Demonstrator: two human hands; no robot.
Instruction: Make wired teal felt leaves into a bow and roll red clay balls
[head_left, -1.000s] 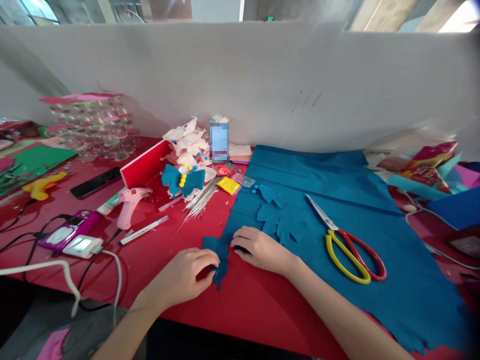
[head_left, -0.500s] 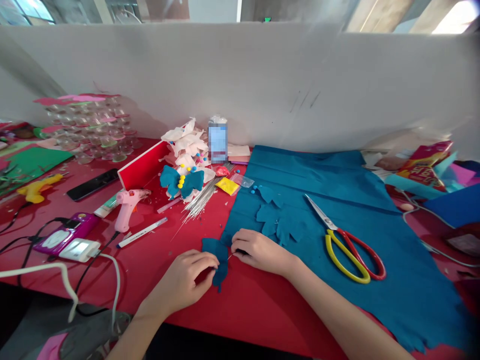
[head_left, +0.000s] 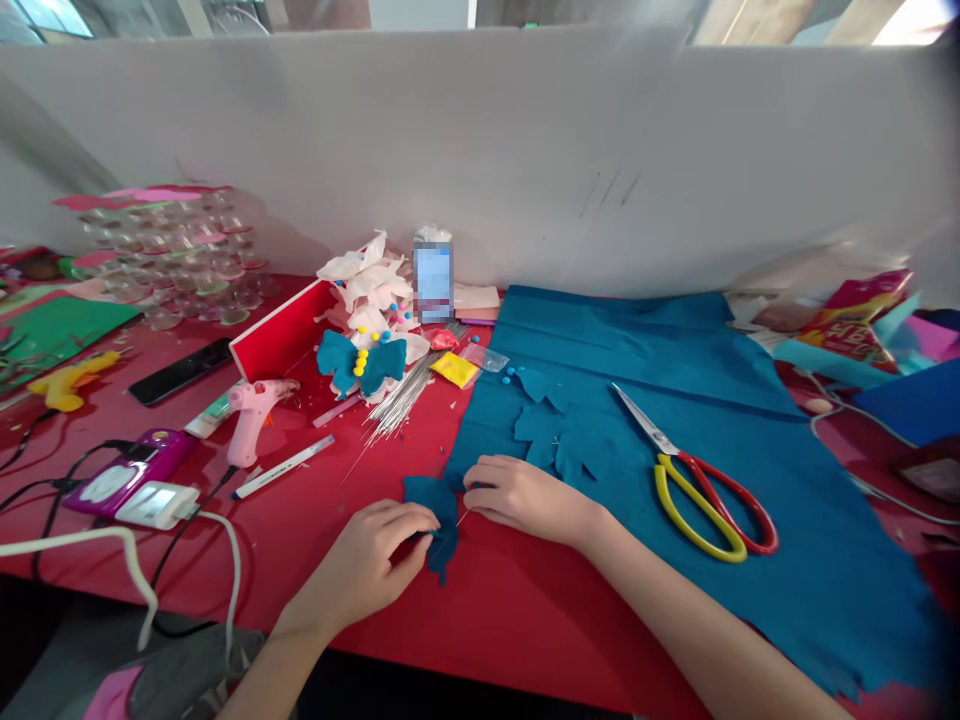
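My left hand (head_left: 371,560) lies curled on the red table, its fingertips pinching the edge of a small teal felt cutout (head_left: 435,510). My right hand (head_left: 525,497) rests just right of that cutout, fingers pinched together; a thin wire or pin seems to stick out from them toward the cutout. Behind my right hand lie more teal felt cutouts (head_left: 559,440) on a large teal felt sheet (head_left: 675,350).
Yellow-and-red scissors (head_left: 697,475) lie on the felt sheet. A pink glue gun (head_left: 251,410), a pen (head_left: 285,466), a bundle of wires (head_left: 401,395), a teal felt butterfly (head_left: 361,362), a phone (head_left: 184,370) and cables sit to the left. A white partition stands behind.
Both hands have stayed nearly still at the small felt cutout. The view has dropped slightly.
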